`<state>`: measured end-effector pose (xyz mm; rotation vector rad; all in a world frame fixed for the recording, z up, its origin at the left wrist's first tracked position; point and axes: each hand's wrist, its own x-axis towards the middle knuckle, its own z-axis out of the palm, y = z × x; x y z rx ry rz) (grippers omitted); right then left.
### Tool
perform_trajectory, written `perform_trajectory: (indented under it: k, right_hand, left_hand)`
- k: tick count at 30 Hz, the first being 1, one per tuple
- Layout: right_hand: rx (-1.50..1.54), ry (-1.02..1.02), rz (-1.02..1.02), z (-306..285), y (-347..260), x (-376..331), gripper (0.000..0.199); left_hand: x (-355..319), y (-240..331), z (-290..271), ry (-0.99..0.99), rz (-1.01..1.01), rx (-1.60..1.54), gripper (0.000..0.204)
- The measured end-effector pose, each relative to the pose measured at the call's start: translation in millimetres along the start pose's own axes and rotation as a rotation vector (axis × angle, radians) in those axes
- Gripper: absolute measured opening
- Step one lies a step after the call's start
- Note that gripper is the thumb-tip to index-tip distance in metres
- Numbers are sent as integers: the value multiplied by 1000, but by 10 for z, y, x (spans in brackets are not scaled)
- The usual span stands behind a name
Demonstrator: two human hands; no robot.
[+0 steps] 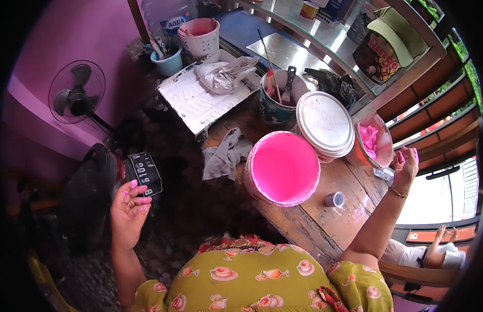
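Observation:
My left hand point(129, 213) is raised at the left, its fingers apart with pink paint on the tips and nothing in them. Behind it is a dark licence plate point(144, 174). At the right my right hand point(405, 170) is held up, its pink-tipped fingers loosely bent and holding nothing I can see. Nearest to it stands a clear tub point(362, 151) with pink cloth point(369, 141) inside. Between my hands, a large bucket of bright pink paint point(284, 169) sits uncovered on the wooden table. A small grey cup point(334, 199) stands to its right.
A white paint-stained lid point(325, 124) rests beside the bucket. Beyond are a tub with brushes and a scraper point(278, 104), a grey rag point(228, 155), and a white roller tray point(200, 104) bearing a crumpled bag. A fan point(77, 92) stands left; another person point(434, 255) sits at right.

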<state>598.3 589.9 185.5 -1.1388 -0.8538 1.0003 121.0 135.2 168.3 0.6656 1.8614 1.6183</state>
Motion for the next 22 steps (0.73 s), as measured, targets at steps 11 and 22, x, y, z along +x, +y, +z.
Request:
perform_trajectory:
  k: [11,22]
  right_hand:
    - [271,-559,56,921,-648,-1326,64]
    - [-45,-1083,264,2159,-540,-1872,69]
  left_hand:
    - [55,-418,-1003,52,-50,-23,52]
    - [253,-534,-873,-47,-89,-58,48]
